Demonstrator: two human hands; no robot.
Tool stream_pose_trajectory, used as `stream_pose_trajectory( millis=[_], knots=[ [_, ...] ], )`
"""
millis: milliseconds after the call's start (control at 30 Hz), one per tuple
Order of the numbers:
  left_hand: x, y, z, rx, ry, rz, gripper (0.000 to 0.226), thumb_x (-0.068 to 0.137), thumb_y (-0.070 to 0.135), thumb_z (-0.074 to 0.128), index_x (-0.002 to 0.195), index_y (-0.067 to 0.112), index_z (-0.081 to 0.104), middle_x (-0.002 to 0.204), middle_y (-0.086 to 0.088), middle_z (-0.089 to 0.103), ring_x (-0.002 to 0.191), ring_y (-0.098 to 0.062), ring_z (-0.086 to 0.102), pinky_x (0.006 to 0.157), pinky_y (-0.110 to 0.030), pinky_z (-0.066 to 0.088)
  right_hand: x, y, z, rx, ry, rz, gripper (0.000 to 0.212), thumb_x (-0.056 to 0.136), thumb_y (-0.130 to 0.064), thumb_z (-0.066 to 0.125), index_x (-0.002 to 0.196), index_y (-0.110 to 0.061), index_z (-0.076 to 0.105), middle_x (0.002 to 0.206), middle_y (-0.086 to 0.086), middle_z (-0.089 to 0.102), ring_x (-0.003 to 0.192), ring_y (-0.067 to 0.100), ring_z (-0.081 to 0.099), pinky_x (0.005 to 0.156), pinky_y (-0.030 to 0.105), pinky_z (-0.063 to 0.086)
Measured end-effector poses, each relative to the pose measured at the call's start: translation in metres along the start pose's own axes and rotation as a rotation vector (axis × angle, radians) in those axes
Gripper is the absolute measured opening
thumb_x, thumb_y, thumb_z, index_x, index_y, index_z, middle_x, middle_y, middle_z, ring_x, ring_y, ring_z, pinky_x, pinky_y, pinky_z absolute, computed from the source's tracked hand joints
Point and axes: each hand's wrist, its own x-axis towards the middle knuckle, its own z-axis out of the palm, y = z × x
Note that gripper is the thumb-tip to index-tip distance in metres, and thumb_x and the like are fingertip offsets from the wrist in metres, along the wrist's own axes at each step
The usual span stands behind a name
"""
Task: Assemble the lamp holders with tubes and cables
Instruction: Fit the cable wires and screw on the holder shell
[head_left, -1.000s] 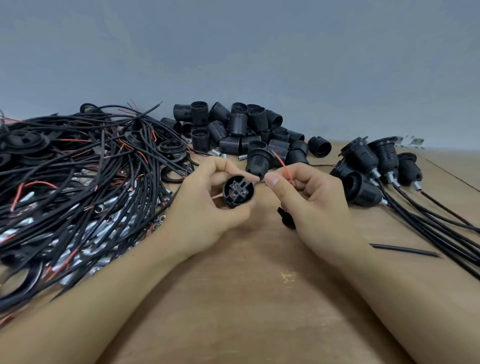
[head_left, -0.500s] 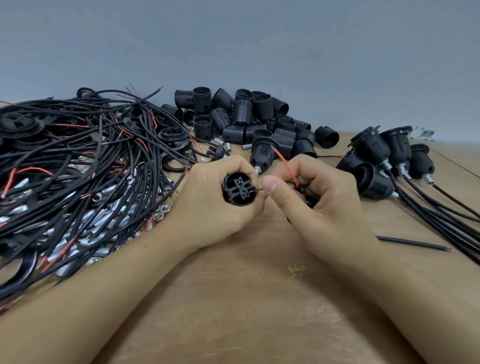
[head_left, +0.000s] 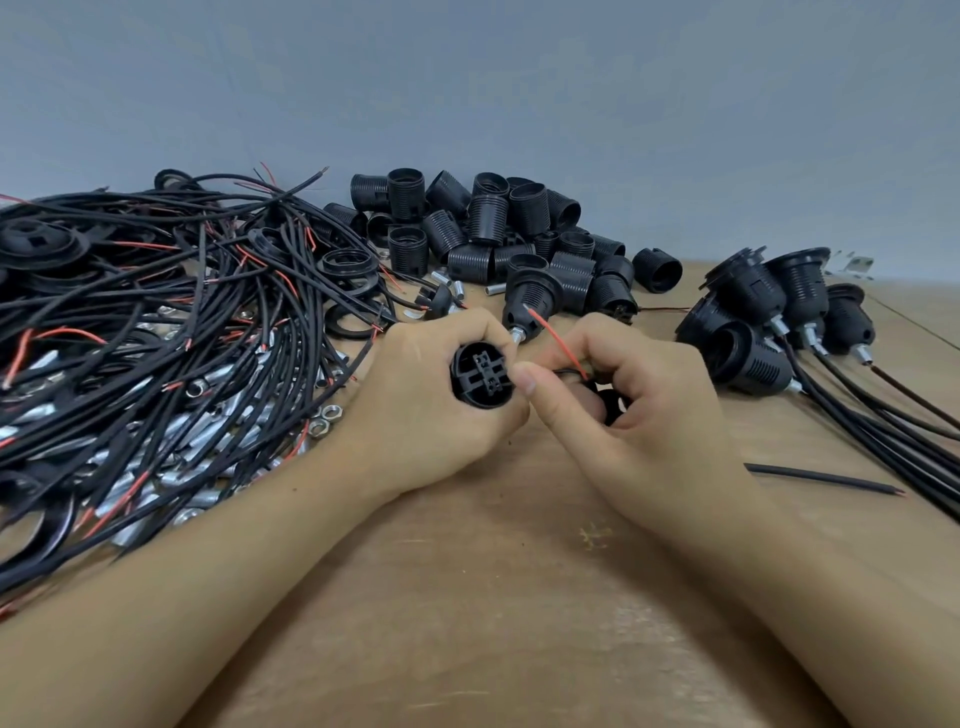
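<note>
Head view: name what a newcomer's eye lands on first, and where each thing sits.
At the centre, the left hand grips a black lamp holder insert, its terminal face toward the camera, while the right hand pinches a red wire beside it. A big tangle of black cables over metal tubes fills the left of the wooden table. A heap of threaded black holder shells lies at the back by the wall, with finished cabled holders at right.

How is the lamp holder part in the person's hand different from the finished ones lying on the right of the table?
The held holder part sits gripped in the left hand, its open end facing the camera; the finished holders lie on the table. The finished ones have metal tubes and black cables trailing out; none shows on the held part. Both are black plastic.
</note>
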Motion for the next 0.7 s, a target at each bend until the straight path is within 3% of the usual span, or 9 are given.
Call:
stream_pose_trajectory(
  millis=[233, 300, 433, 567, 633, 700],
  knots=[
    [-0.001, 0.002, 0.002, 0.032, -0.005, -0.033, 0.015, 0.071, 0.022, 0.072, 0.078, 0.009, 0.067, 0.072, -0.008, 0.068, 0.068, -0.028, 0.063, 0.061, -0.045, 0.05, 0.0, 0.004, 0.005, 0.045, -0.026, 0.031, 0.02, 0.092, -0.025, 0.063, 0.084, -0.006, 0.062, 0.06, 0.012, 0.054, 0.055, 0.023, 0.049, 0.056, 0.046, 0.042],
    [-0.001, 0.003, 0.002, 0.036, -0.013, -0.042, 0.015, 0.07, 0.022, 0.072, 0.077, 0.01, 0.066, 0.07, -0.007, 0.067, 0.066, -0.027, 0.062, 0.061, -0.045, 0.05, 0.0, 0.004, 0.005, 0.072, -0.041, 0.045, 0.017, 0.092, -0.025, 0.064, 0.086, -0.009, 0.063, 0.067, 0.011, 0.061, 0.061, 0.028, 0.057, 0.058, 0.049, 0.045],
    [0.0, 0.004, 0.0, 0.013, 0.002, -0.043, 0.017, 0.067, 0.019, 0.072, 0.075, 0.006, 0.065, 0.07, -0.011, 0.066, 0.065, -0.028, 0.059, 0.059, -0.044, 0.048, 0.001, 0.003, 0.004, 0.082, -0.05, 0.021, 0.011, 0.091, -0.022, 0.066, 0.087, -0.012, 0.067, 0.068, -0.003, 0.065, 0.064, 0.019, 0.063, 0.061, 0.046, 0.05],
    [-0.003, 0.006, 0.001, 0.041, -0.022, -0.034, 0.022, 0.067, 0.031, 0.069, 0.077, 0.01, 0.066, 0.071, -0.008, 0.067, 0.069, -0.029, 0.061, 0.062, -0.046, 0.05, -0.001, 0.003, 0.005, 0.087, -0.051, 0.041, 0.013, 0.09, -0.025, 0.066, 0.086, -0.012, 0.067, 0.066, 0.005, 0.065, 0.059, 0.025, 0.062, 0.056, 0.048, 0.049],
    [-0.005, 0.009, 0.004, 0.055, -0.039, -0.01, 0.017, 0.066, 0.022, 0.07, 0.075, 0.009, 0.064, 0.068, -0.007, 0.065, 0.065, -0.026, 0.059, 0.059, -0.044, 0.048, -0.002, 0.002, 0.006, 0.113, -0.058, 0.049, 0.013, 0.089, -0.022, 0.067, 0.084, -0.011, 0.065, 0.066, 0.004, 0.065, 0.058, 0.022, 0.063, 0.055, 0.045, 0.05],
    [-0.006, 0.012, 0.007, 0.02, -0.032, -0.023, 0.013, 0.065, 0.017, 0.07, 0.073, 0.009, 0.063, 0.067, -0.008, 0.064, 0.063, -0.023, 0.057, 0.058, -0.042, 0.047, -0.002, 0.001, 0.007, 0.218, -0.05, 0.076, 0.012, 0.089, -0.018, 0.067, 0.083, -0.009, 0.064, 0.067, -0.002, 0.065, 0.058, 0.01, 0.061, 0.055, 0.03, 0.05]
  ],
)
